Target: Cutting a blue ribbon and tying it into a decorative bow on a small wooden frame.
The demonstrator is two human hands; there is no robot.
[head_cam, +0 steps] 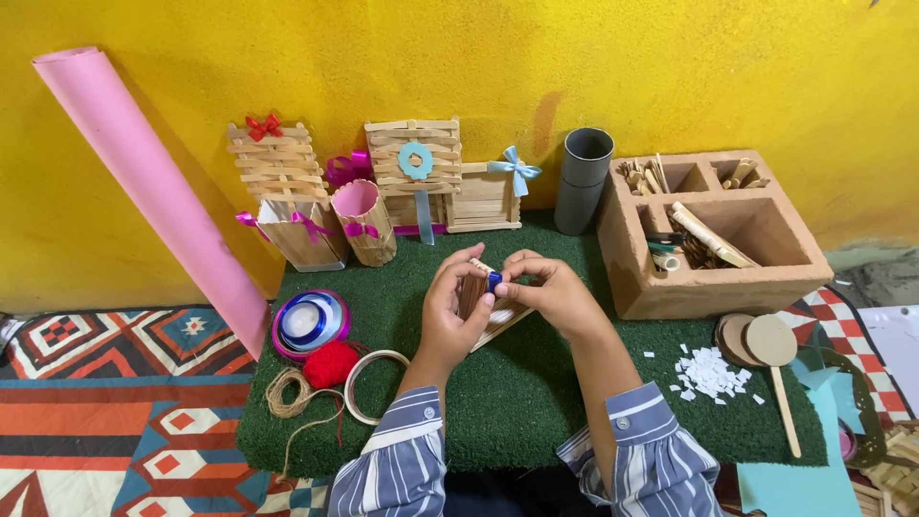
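Both hands meet over the middle of the green turf mat [536, 383]. The left hand [448, 311] grips a small craft-stick panel [483, 311] from the side, fingers curled around it. The right hand [550, 292] pinches a small blue piece [494, 280] at the panel's top, fingertips narrow. Open turf lies in front of the hands toward the near edge, between the two striped sleeves. To the left, a ribbon spool [308, 323], a red yarn ball [330, 364] and a twine coil [287, 393] crowd the left edge. A pile of white chips [708, 373] and round wooden paddles [756, 340] sit near the right edge. At the back right corner stands a clay organiser [708, 287]; stick-built holders [287, 191] line the back edge.
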